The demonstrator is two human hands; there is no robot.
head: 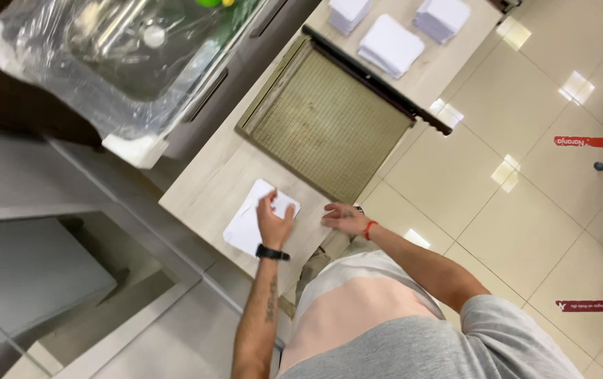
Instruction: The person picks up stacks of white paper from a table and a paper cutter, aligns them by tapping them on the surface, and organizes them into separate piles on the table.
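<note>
Left hand (274,223) fingers press white paper (249,219), partly hiding it; right hand (344,218) blurred, grip unclear.

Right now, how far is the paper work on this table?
Done: three white stacks lie beyond the paper cutter. In hand: left hand presses a white paper pile; right hand rests on the table. Left: that pile is uncut, I think.

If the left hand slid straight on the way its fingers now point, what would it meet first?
Probably the olive-green gridded paper cutter board. The left hand rests on the white paper sheets, fingers pointing up the light wooden tabletop toward it; exact direction is unclear.
</note>
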